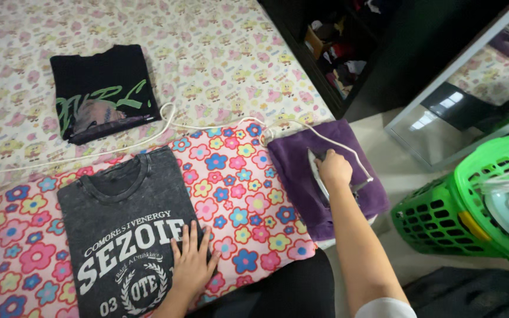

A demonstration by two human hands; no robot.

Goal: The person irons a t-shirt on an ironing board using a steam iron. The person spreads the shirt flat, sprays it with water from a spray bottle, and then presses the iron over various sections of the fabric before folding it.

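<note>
On flowered blanket (237,194): left hand (192,262), fingers spread, flat on grey T-shirt (122,235); right hand (334,168) closed around iron (319,176) on purple towel (325,176) near bed edge.

A bed (219,53) with a cartoon-patterned sheet stands beside a dark open wardrobe (349,65), a leaning mirror (460,112), and a pale floor (396,171) in soft light.

Tee (128,235) on blanket (237,194), iron (325,176) on towel (301,171) right, basket (443,218) beyond.
</note>
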